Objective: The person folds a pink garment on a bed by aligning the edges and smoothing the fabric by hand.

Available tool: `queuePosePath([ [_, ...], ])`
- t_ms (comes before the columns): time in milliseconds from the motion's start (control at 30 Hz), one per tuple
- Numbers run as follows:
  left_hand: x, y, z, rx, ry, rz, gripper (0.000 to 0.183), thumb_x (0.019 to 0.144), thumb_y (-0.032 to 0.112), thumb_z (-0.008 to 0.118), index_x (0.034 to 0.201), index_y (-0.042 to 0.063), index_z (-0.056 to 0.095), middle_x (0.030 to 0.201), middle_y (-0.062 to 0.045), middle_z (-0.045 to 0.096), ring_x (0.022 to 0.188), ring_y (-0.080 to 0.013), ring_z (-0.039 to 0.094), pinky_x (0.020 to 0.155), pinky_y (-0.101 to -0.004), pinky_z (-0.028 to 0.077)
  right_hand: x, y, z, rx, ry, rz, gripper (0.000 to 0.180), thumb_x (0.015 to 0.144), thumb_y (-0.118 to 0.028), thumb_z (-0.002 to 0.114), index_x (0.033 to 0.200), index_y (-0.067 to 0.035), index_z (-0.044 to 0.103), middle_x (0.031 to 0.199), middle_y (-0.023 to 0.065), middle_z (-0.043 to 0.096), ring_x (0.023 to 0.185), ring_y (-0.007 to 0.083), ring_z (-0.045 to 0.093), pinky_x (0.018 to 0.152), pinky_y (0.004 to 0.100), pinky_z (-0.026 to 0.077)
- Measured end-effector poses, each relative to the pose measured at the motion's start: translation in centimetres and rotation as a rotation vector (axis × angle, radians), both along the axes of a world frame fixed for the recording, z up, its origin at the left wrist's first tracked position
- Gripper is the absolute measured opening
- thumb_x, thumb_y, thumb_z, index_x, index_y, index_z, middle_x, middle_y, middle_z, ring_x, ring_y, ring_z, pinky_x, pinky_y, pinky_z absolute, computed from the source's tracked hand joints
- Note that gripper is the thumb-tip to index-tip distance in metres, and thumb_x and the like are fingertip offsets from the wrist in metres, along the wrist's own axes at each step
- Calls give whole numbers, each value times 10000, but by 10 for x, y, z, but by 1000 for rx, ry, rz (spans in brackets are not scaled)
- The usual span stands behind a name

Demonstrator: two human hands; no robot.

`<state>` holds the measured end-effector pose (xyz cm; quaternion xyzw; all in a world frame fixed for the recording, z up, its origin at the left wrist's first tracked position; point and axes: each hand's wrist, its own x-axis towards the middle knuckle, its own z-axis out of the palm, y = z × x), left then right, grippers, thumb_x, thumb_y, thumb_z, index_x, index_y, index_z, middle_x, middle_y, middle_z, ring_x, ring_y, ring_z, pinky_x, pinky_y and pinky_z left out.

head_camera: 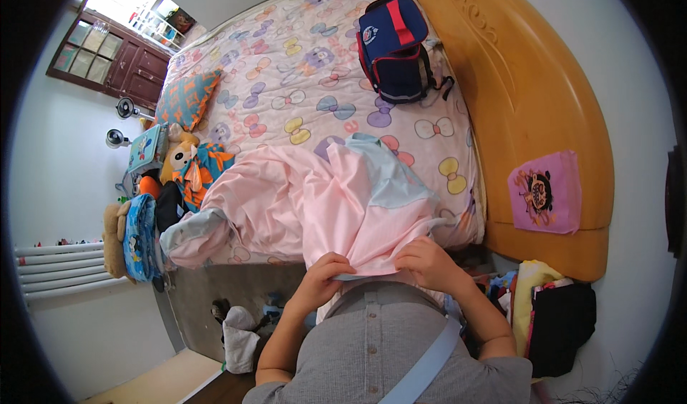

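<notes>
A large pink cloth with light blue parts [343,205] lies rumpled over the near side of a bed and comes up to my waist. Its near edge is pinched between the thumb and fingers of my left hand [328,276]. My right hand [424,262] grips the same edge a little further right. Between the two hands the edge runs nearly straight, with a light blue strip showing under it. One bunched end of the cloth, partly light blue, rests at the bed's near left corner.
A patterned bedsheet [290,101] covers the bed. On it are a dark blue school backpack [397,50], a patterned cushion [188,98] and a plush toy [180,154]. A wooden headboard [563,109] stands right, above piled clothes [561,323]. A white radiator [64,270] is left.
</notes>
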<state>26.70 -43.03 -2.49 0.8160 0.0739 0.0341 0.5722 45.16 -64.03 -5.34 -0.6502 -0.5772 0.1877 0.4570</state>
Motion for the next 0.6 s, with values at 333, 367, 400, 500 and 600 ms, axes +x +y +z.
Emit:
queuePosePath([
  [333,-6,4,2,-107,32,-30,350,616,-133,518,892,39,648,1013,-76,488,880,-189,524,723,-264,438,-7,-3,11,-492,281,49,158,763,-44,643,920,-40,637,834,109,627,762,305,595,730,388,487],
  [367,-6,4,2,-110,33,-29,346,617,-128,519,889,41,649,1032,-74,476,872,-179,516,704,-256,430,-9,1,8,-426,260,-45,169,761,-59,648,929,-42,639,861,116,628,771,308,601,731,388,484],
  [400,-5,4,2,-113,31,-30,342,618,-123,520,887,43,650,1052,-73,463,864,-169,508,686,-249,422,-12,6,1,-361,237,-141,181,760,-74,652,938,-44,641,887,124,629,780,310,608,732,388,480],
  [500,-5,3,3,-119,33,-17,324,622,-113,528,876,46,650,1078,-72,456,835,-158,496,652,-238,401,-7,17,-25,-200,-34,-285,205,762,-78,648,964,-47,634,902,130,617,840,308,606,747,385,470],
  [600,-2,4,7,-56,30,-14,310,621,-108,533,865,44,649,1081,-74,461,819,-156,490,639,-235,401,4,20,-55,-117,-74,-320,214,758,-56,633,971,-49,614,862,123,595,874,310,585,762,388,453],
])
